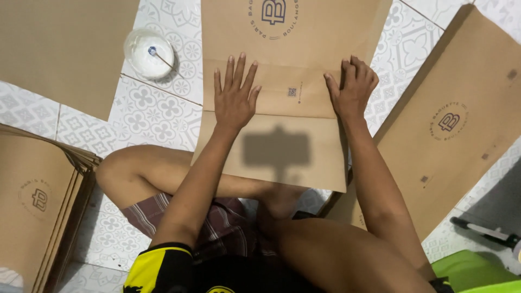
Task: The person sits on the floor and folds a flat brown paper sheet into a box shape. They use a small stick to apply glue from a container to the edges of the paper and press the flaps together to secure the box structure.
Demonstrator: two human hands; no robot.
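Pressing rather than gripping: our left hand (pixel 234 93) lies flat with fingers spread on the folded brown paper bag (pixel 282 135), while our right hand (pixel 353 87) curls its fingertips onto the fold at the bag's right edge, closed on nothing. Seen from the head camera, the bag rests on the patterned tile floor (pixel 152 114) directly in front of our crossed legs, its near end over our knee; both palms appear to bear down on the crease to keep the flap flat. Left of the bag stands a small clear cup (pixel 148 53) holding white paste and a stick, within easy reach. Farther left of the bag sits a stack of brown sheets (pixel 38 201); to the bag's right, another printed sheet (pixel 450 125) lies slanted.
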